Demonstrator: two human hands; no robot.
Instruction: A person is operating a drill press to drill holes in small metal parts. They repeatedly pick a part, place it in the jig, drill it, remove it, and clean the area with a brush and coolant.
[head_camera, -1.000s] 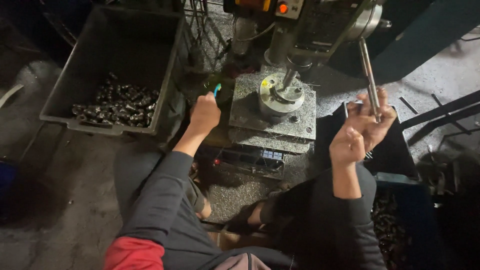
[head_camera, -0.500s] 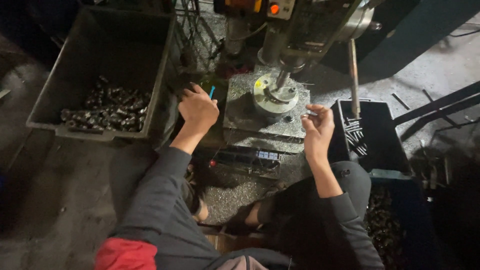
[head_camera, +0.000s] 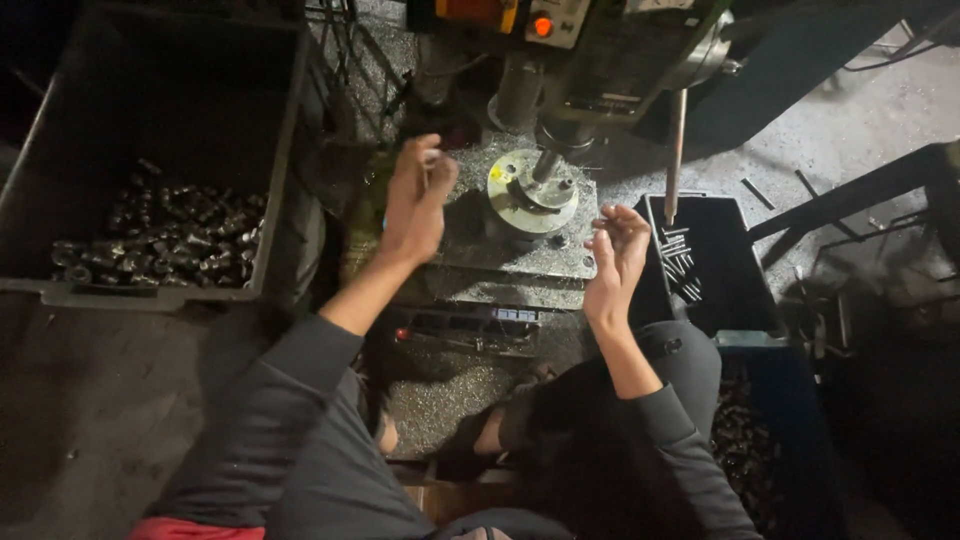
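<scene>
At centre frame the left hand (head_camera: 415, 200) pinches a small part beside the round clamp (head_camera: 530, 190) under the drill (head_camera: 548, 160); the right hand (head_camera: 617, 250) hovers loosely curled, empty. Fingers near the spindle risk being caught; the part could slip into the shavings (head_camera: 440, 390).

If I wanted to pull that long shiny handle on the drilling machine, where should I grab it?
Probably near the bottom end of the long metal lever. It hangs almost straight down from the machine's right side, above the dark tray, with its tip free. Wrap the right hand around it from the front, since the machine blocks the back.
</scene>
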